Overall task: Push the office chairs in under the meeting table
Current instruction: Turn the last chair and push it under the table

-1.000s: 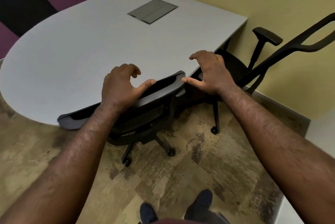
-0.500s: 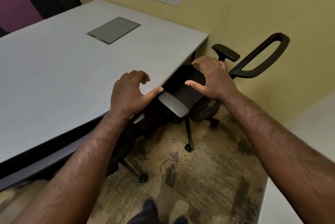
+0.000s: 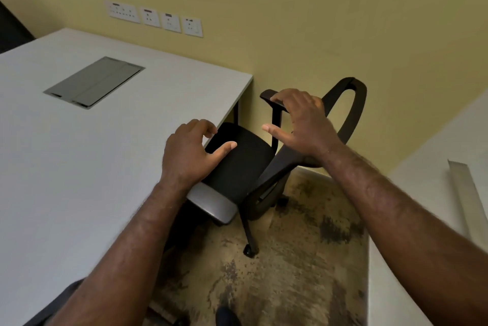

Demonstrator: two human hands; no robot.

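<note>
A black office chair [image 3: 243, 164] stands at the corner of the grey meeting table [image 3: 79, 167], its seat partly out from under the edge and its looped backrest [image 3: 353, 103] angled toward the yellow wall. My left hand [image 3: 190, 151] hovers open over the table's edge and the seat, holding nothing. My right hand [image 3: 303, 122] is open above the chair, fingers spread near its armrest [image 3: 266, 94]; I cannot tell whether they touch it. Another chair's dark back [image 3: 63, 296] shows at the table's near edge, low left.
A metal cable hatch [image 3: 95, 82] is set into the tabletop. Wall sockets [image 3: 155, 17] line the yellow wall behind. A white surface [image 3: 433, 193] runs along the right side. Patterned carpet [image 3: 290, 273] lies between it and the table; my shoe [image 3: 227, 316] shows at the bottom.
My view has swung right from the first chair, now tucked at the table's near edge, to the corner chair. Both open hands moved along with it and now hover over the corner chair.
</note>
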